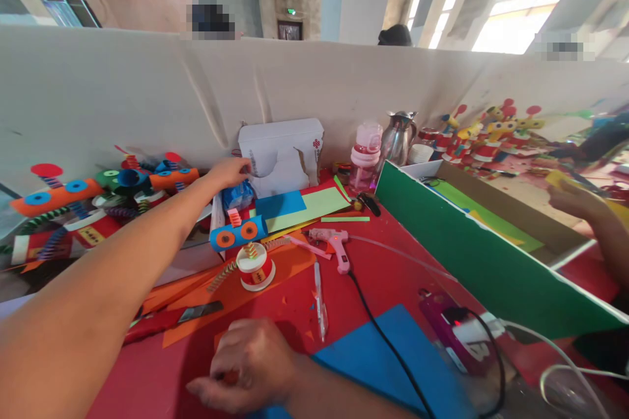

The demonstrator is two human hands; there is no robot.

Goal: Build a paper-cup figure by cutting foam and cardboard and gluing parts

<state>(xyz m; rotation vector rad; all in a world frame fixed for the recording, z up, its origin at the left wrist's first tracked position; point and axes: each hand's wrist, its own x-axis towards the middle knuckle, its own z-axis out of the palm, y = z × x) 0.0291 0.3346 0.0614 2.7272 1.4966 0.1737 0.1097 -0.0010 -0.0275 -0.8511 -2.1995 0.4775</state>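
Observation:
My left hand (234, 172) reaches out to the left edge of a white cardboard box (280, 134), above a blue plastic bag (239, 195). Its fingers are drawn together; whatever they pinch is hidden. Low over the red table, my right hand (253, 363) is curled, and I cannot make out what lies inside it. Just beyond it stand a red-and-white paper spool (256, 268) with a folded spring on top and a blue paper tube (239, 232) with orange eye discs. A pen (320, 301) and a utility knife (177, 319) lie nearby.
A pink glue gun (335, 245) trails a black cord across blue paper (378, 357). On the right are a green-sided box (457, 242) and a co-worker's hand (574, 200). A pink bottle (366, 157) and metal jug (399, 137) stand behind; paper figures (59, 193) crowd the left.

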